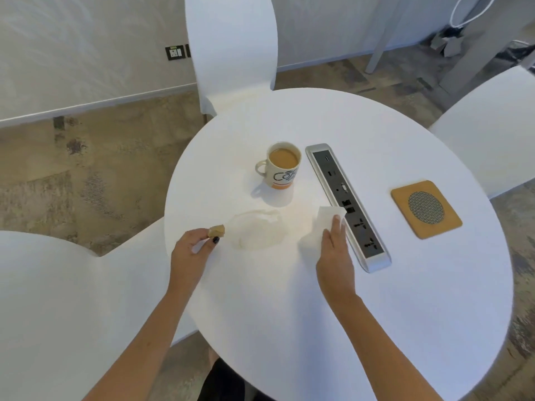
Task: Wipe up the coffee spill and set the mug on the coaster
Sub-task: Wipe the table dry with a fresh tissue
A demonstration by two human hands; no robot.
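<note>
Closest to the camera, the left hand pinches a small coffee-stained wad of tissue between thumb and fingertips, hovering just left of the spill. The right hand lies flat with straight fingers pressing on a clean white tissue, which sits just beside the built-in power strip, one corner touching its edge.

The spill is a pale, thin puddle on the round white table, right between the two hands. So the key bit: the wet patch lies to the left of the fresh tissue, and the right hand is the one with the clean wiper, so my guess is a sideways sweep leftward does it. Both hands are about equally near it, honestly.

Further back, the mug stands upright behind the spill, full of milky coffee, handle pointing left. The coaster is well off to the right, on the far side of the power strip, so the mug has to cross over that strip, and being that full it could slosh.
</note>
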